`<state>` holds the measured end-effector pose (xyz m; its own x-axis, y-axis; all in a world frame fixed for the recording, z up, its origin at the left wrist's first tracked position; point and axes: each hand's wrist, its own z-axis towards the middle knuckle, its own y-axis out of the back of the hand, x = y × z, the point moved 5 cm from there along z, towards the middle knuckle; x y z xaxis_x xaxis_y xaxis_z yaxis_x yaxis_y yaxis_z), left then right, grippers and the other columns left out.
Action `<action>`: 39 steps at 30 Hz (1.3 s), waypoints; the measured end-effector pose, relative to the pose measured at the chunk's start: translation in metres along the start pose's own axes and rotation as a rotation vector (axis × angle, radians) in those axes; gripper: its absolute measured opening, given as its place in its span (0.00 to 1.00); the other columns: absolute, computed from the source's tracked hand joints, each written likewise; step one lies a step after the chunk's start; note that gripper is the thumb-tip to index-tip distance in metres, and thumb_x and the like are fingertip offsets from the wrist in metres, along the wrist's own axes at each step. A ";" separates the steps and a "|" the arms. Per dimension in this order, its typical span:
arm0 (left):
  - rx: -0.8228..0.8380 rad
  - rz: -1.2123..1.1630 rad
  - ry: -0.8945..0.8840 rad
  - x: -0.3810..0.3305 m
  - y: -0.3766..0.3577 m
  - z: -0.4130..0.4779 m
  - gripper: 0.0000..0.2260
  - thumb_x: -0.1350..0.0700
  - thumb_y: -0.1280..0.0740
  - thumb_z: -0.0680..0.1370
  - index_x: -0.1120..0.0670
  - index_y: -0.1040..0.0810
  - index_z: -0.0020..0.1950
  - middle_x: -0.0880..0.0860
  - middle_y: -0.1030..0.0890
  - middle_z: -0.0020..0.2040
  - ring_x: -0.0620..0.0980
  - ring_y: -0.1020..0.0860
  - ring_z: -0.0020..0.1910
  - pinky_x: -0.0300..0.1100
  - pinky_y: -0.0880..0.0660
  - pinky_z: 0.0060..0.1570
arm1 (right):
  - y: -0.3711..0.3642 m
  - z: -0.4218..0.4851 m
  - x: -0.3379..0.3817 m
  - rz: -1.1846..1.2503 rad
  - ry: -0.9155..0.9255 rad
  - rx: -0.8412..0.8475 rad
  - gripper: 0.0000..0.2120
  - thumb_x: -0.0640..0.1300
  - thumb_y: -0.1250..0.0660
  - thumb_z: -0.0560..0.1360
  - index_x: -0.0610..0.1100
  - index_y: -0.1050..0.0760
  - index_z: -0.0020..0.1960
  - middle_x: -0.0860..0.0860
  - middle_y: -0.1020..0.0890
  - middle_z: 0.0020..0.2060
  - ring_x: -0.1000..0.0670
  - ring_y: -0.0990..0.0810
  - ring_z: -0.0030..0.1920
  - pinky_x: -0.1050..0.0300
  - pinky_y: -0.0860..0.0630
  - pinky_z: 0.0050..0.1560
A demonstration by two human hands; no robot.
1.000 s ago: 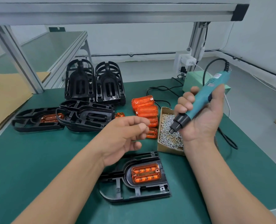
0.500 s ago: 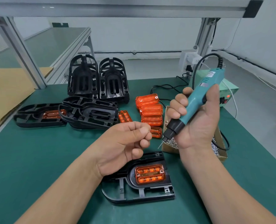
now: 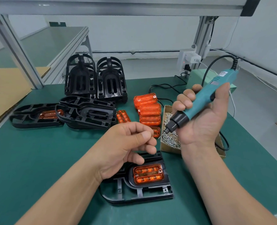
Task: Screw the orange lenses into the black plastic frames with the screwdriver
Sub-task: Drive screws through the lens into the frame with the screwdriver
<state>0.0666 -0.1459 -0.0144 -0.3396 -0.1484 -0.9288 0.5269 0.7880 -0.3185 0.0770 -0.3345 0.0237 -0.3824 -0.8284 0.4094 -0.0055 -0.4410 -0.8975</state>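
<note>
A black plastic frame point(image 3: 139, 192) lies on the green mat at the near centre, with an orange lens point(image 3: 148, 175) seated in it. My left hand point(image 3: 126, 146) hovers above the frame and pinches a small screw between thumb and fingers. My right hand point(image 3: 201, 117) grips a teal electric screwdriver point(image 3: 199, 101), held tilted, its bit tip pointing down-left close to the left fingertips. A cardboard box of screws point(image 3: 170, 137) sits under the screwdriver tip. Several loose orange lenses point(image 3: 149, 109) lie behind my hands.
Black frames point(image 3: 85, 112) are stacked at centre left, two more stand upright point(image 3: 95, 78) behind, and one frame with a lens point(image 3: 35, 115) lies far left. The screwdriver's cable point(image 3: 165, 86) runs to a green power box point(image 3: 197, 78) at the back right. An aluminium post point(image 3: 16, 51) stands left.
The view has shifted slightly. My left hand has stayed pinched above the frame while the screwdriver tip came down and left toward its fingertips.
</note>
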 end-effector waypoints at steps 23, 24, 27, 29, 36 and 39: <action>0.042 -0.149 0.060 0.007 -0.010 0.000 0.10 0.65 0.24 0.76 0.59 0.18 0.55 0.61 0.15 0.50 0.53 0.14 0.45 0.41 0.16 0.35 | -0.005 -0.004 0.000 -0.051 0.050 0.026 0.24 0.65 0.41 0.84 0.43 0.26 0.50 0.49 0.30 0.37 0.52 0.31 0.32 0.57 0.30 0.33; 0.039 -0.151 0.058 0.007 -0.010 0.000 0.10 0.65 0.24 0.75 0.59 0.18 0.55 0.61 0.15 0.50 0.53 0.14 0.45 0.41 0.16 0.36 | -0.005 -0.004 0.001 -0.050 0.050 0.026 0.24 0.65 0.41 0.84 0.43 0.26 0.50 0.49 0.30 0.37 0.52 0.32 0.32 0.58 0.30 0.33; 0.036 -0.152 0.059 0.009 -0.011 0.001 0.09 0.65 0.24 0.74 0.59 0.17 0.53 0.62 0.15 0.49 0.54 0.14 0.44 0.42 0.16 0.37 | -0.005 -0.003 0.001 -0.043 0.050 0.025 0.24 0.65 0.41 0.84 0.43 0.27 0.49 0.49 0.31 0.37 0.52 0.32 0.32 0.58 0.30 0.33; 0.040 -0.149 0.059 0.010 -0.011 0.002 0.10 0.65 0.24 0.74 0.59 0.17 0.53 0.62 0.15 0.49 0.55 0.14 0.44 0.42 0.15 0.39 | -0.005 -0.003 0.001 -0.046 0.052 0.026 0.24 0.65 0.41 0.84 0.43 0.27 0.49 0.49 0.30 0.37 0.52 0.32 0.32 0.58 0.30 0.33; 0.008 -0.152 0.055 0.009 -0.010 0.001 0.10 0.66 0.23 0.73 0.61 0.17 0.53 0.64 0.15 0.50 0.55 0.13 0.44 0.42 0.15 0.40 | -0.004 -0.003 0.000 -0.060 0.045 0.017 0.24 0.65 0.42 0.84 0.43 0.27 0.49 0.49 0.30 0.37 0.52 0.32 0.31 0.58 0.30 0.33; 0.005 -0.158 0.051 0.008 -0.010 0.000 0.10 0.67 0.23 0.74 0.62 0.17 0.54 0.64 0.15 0.50 0.56 0.13 0.44 0.41 0.15 0.40 | -0.004 -0.002 0.001 -0.056 0.048 0.019 0.24 0.65 0.41 0.84 0.43 0.27 0.49 0.49 0.30 0.37 0.52 0.32 0.31 0.57 0.30 0.32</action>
<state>0.0590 -0.1551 -0.0186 -0.4575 -0.2391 -0.8565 0.4681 0.7542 -0.4606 0.0747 -0.3326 0.0266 -0.4254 -0.7848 0.4507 -0.0113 -0.4933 -0.8698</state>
